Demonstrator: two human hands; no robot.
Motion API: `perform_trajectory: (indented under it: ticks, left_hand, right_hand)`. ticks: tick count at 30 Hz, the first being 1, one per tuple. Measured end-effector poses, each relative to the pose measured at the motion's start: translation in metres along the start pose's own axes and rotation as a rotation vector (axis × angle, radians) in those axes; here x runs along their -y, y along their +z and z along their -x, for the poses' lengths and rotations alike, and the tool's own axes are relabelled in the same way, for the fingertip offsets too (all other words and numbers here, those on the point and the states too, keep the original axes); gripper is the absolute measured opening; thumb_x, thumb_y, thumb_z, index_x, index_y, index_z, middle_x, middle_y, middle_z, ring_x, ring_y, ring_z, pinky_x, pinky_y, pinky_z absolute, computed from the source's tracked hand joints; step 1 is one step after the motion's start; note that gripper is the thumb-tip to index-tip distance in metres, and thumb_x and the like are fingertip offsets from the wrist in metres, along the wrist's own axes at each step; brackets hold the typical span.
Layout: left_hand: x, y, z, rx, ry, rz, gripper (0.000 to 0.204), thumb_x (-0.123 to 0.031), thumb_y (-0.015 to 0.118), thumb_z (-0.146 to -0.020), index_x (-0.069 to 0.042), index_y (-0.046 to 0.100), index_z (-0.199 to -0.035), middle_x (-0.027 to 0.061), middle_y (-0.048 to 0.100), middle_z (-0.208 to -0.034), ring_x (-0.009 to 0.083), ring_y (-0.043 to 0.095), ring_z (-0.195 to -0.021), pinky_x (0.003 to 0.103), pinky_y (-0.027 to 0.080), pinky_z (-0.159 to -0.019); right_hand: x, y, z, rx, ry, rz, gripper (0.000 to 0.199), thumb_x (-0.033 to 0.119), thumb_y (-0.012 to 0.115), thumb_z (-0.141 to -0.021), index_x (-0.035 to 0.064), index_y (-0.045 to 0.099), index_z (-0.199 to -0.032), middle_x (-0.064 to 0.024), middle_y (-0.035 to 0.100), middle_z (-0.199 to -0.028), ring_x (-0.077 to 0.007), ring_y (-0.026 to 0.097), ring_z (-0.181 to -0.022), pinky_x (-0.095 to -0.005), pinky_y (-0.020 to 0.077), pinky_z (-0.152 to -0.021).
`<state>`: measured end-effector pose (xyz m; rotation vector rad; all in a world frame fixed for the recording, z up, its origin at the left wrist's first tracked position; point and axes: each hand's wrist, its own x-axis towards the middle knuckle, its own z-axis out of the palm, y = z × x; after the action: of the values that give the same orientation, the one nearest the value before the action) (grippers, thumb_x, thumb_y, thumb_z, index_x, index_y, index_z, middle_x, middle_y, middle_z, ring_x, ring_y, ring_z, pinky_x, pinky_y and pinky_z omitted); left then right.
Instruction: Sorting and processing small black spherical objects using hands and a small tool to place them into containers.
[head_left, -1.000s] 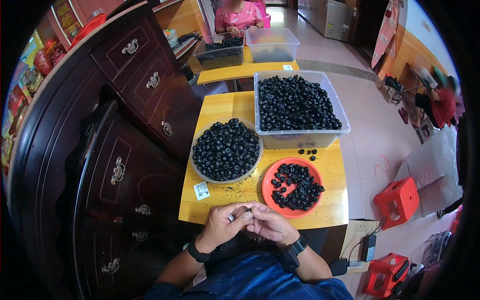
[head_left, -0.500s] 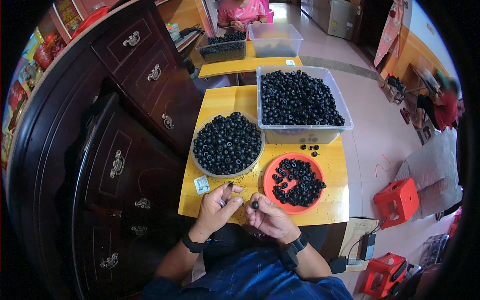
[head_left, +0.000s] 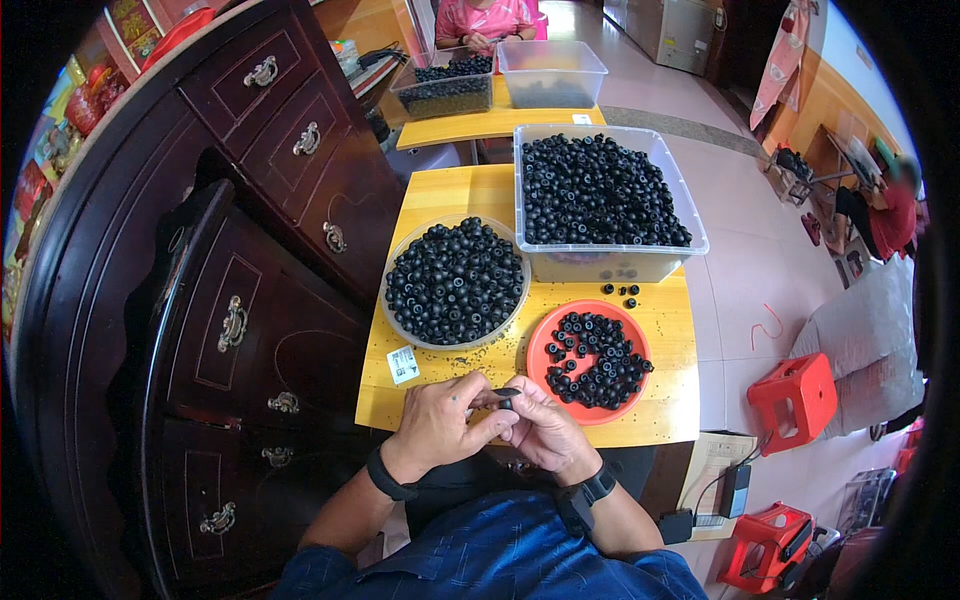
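My left hand (head_left: 440, 420) is closed on a thin, dark, pointed blade (head_left: 508, 392); its handle, if any, is hidden by the fingers. Pinched in my right hand (head_left: 548, 432) is a small round black part (head_left: 506, 404), and the blade lies against its top. Both hands meet at the table's near edge. Just beyond the right hand sits a red plastic plate (head_left: 537, 345) with loose black parts (head_left: 600, 375). A round clear tub (head_left: 388, 305) heaped with more of these parts stands past my left hand.
A large clear bin (head_left: 600, 262) full of black parts stands at the back of the yellow table (head_left: 400, 400). Several loose parts lie beside it, with black crumbs about. Dark wooden drawers (head_left: 250, 330) border the left. A person (head_left: 485, 22) sits beyond, and red stools (head_left: 790, 400) stand right.
My left hand has moved right to meet my right hand, bringing the blade onto the black part. Previously the hands were apart, blade in the left, part in the right.
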<state>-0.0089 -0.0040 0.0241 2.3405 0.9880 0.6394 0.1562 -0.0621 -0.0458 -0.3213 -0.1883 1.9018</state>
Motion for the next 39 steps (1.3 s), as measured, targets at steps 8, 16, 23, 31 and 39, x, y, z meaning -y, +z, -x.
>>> perform_trajectory:
  ticks: [8,16,23,31,39]
  left_hand:
    - [-0.001,-0.001,-0.001,0.018,0.029,-0.069,0.040,-0.044,0.074,-0.084,-0.006,0.061,-0.085,0.0097,0.068,-0.074,0.0282,0.069,-0.066,0.038,0.052,-0.057]
    - [0.005,0.003,0.002,0.047,0.049,-0.083,0.045,-0.047,0.066,-0.090,-0.006,0.058,-0.077,0.0118,0.066,-0.067,0.0324,0.067,-0.063,0.042,0.050,-0.055]
    - [0.006,0.003,0.001,0.123,0.035,-0.127,0.047,-0.053,0.062,-0.090,-0.008,0.060,-0.075,0.0087,0.064,-0.061,0.0325,0.065,-0.057,0.044,0.050,-0.053]
    - [-0.003,-0.005,-0.003,-0.060,0.025,0.108,0.020,-0.019,0.076,-0.085,-0.005,0.066,-0.096,0.0065,0.064,-0.066,0.0192,0.063,-0.055,0.032,0.047,-0.051]
    - [-0.003,-0.005,-0.012,0.066,0.007,0.271,0.026,-0.007,0.074,-0.085,-0.003,0.066,-0.109,0.0052,0.068,-0.072,0.0117,0.065,-0.063,0.028,0.050,-0.058]
  right_hand:
    - [-0.002,-0.001,-0.001,-0.034,0.007,-0.022,0.012,0.017,0.063,-0.098,0.0081,0.056,-0.101,-0.0026,0.063,-0.087,-0.0107,0.063,-0.071,-0.0227,0.0544,-0.066]
    - [-0.007,-0.013,-0.003,0.000,-0.036,0.022,0.012,0.017,0.064,-0.096,0.0077,0.056,-0.098,-0.0026,0.063,-0.084,-0.0121,0.063,-0.069,-0.0222,0.0526,-0.063]
    - [-0.009,-0.020,-0.006,0.025,-0.040,-0.024,0.011,0.017,0.062,-0.097,0.0074,0.057,-0.098,-0.0024,0.062,-0.086,-0.0123,0.063,-0.072,-0.0232,0.0541,-0.065]
    - [-0.004,-0.006,-0.005,-0.010,-0.026,-0.097,0.015,0.021,0.059,-0.100,0.0074,0.059,-0.105,-0.0018,0.062,-0.087,-0.0106,0.065,-0.075,-0.0228,0.0556,-0.065]
    - [0.000,-0.007,-0.007,0.019,-0.025,-0.058,0.018,0.023,0.059,-0.100,0.0089,0.058,-0.111,-0.0002,0.065,-0.093,-0.0083,0.064,-0.075,-0.0213,0.0553,-0.066]
